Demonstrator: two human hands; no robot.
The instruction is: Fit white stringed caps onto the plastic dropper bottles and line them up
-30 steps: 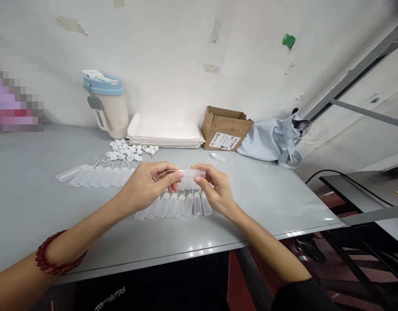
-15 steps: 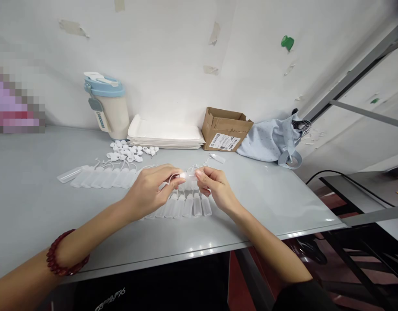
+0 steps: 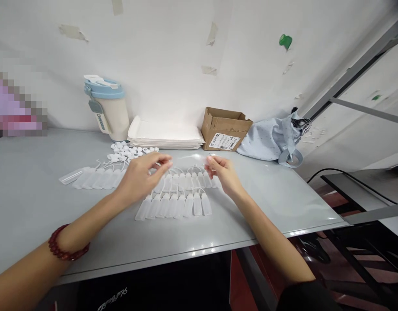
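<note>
Both hands hover above the grey table (image 3: 39,203), over rows of small translucent squeeze bottles. A smeared small bottle (image 3: 194,158) hangs between the hands. My right hand (image 3: 222,172) pinches its right end. My left hand (image 3: 141,176) has its fingers curled in a loose pinch near the other end; what they grip is blurred. Below the hands lie a near row of bottles (image 3: 174,206) and a second row (image 3: 186,179). A third row (image 3: 95,177) lies to the left, with a pile of white caps (image 3: 129,151) behind it.
Along the wall stand a cream tumbler with a blue lid (image 3: 108,108), a stack of white sheets (image 3: 164,133), an open cardboard box (image 3: 224,128) and a pale blue cloth bag (image 3: 273,138). The table's front edge is close; a black cable (image 3: 328,172) runs at the right.
The hands have moved away from me and spread apart, carrying the small bottle up over the far row. The second row of bottles, hidden before, now shows.
</note>
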